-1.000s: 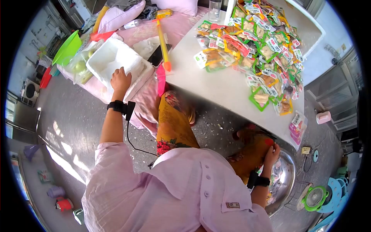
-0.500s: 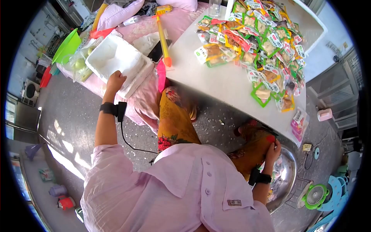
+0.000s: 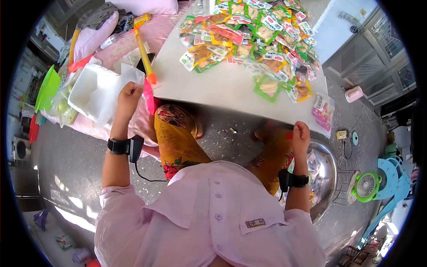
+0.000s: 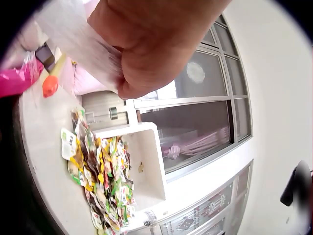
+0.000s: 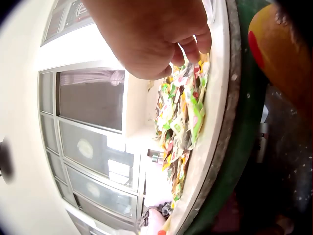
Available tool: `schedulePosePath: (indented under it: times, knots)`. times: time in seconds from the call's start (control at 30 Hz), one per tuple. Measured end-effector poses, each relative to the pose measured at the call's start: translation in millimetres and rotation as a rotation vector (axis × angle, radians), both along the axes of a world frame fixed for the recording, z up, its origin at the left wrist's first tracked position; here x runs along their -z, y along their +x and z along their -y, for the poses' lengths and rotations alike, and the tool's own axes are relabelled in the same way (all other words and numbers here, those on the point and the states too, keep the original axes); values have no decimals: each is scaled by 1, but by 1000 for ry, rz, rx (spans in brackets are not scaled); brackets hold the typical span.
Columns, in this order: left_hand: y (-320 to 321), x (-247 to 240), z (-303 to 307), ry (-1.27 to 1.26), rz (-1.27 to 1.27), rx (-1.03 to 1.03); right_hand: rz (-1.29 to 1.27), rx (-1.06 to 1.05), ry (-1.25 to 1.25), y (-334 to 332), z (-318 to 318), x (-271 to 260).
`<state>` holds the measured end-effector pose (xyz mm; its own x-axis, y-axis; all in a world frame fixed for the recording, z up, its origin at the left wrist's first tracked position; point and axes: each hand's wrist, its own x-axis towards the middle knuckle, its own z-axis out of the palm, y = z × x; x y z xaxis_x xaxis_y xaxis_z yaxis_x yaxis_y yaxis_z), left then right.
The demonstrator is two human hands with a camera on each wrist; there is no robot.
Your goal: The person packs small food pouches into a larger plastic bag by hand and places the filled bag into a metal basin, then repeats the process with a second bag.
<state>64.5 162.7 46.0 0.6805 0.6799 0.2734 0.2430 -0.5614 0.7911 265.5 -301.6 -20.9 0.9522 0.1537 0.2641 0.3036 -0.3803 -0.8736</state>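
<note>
My left hand [image 3: 128, 101] is raised over the front of a white foam box [image 3: 87, 90] and pinches a thin translucent plastic bag [image 3: 132, 74]. In the left wrist view the cloudy bag [image 4: 80, 41] hangs from the curled fingers. My right hand [image 3: 300, 137] is lifted near the table's front edge, its fingers loosely curled around nothing. A big heap of sealed snack packets [image 3: 264, 33] with green, yellow and red edges covers the far part of the white table [image 3: 178, 73].
A yellow stick with an orange tip [image 3: 144, 55] lies by the table's left corner. Below my right forearm, a metal basin [image 3: 327, 164] holds more packets. A pink packet bag [image 3: 322, 111] is at the table's right corner. Farther right stands a green fan [image 3: 366, 187].
The left hand has come up from the foam box with the plastic bag and moved right. My right hand has risen from the knee toward the table edge. The head view has turned right.
</note>
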Motion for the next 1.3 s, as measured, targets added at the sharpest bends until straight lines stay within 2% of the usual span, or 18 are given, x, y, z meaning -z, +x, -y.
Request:
schedulePosePath:
  times: [0.07,0.13,0.17,0.2,0.23,0.27,0.33,0.53,0.63,0.77,0.83,0.97,1.07,1.13,1.17,1.23,1.3]
  knots:
    - [30,3,36,-27,37,111,135,-142,-34,-1,-26,-8]
    - [60,18,64,-160,98,192,-13,-284,108,-7,-57,-11]
    - [72,25,75,-202,87,227,-152,-301,61,-20,-76,-36]
    - [85,34,87,-283,106,255,63,-391,48,-18,-91,-25]
    - [96,40,98,-336,104,269,-190,-424,100,-25,-106,-30]
    - [105,46,108,-362,115,298,35,-484,82,-23,-122,-18]
    - [121,52,126,-410,76,293,-59,-535,83,-29,-151,-14]
    - [146,71,146,-668,77,296,-290,-607,247,-31,-204,17]
    - [148,74,148,-816,95,327,-388,-604,236,-26,-206,23]
    - [141,68,160,-980,165,401,-590,-566,381,-22,-201,20]
    - [135,62,161,-941,92,451,-781,-575,541,-10,-199,31]
    - [130,65,163,-828,-16,493,-822,-462,595,-8,-192,23]
    - [131,72,159,-451,72,365,-834,-409,658,-7,-192,11]
    - [128,57,163,70,70,259,-855,-382,685,-6,-192,10]
    - [127,48,165,330,69,201,-845,-375,620,-7,-192,6]
    - [129,48,163,501,-44,255,-821,-360,490,-9,-190,-6]
    - [133,54,163,583,-146,301,-205,-336,164,20,-184,19]
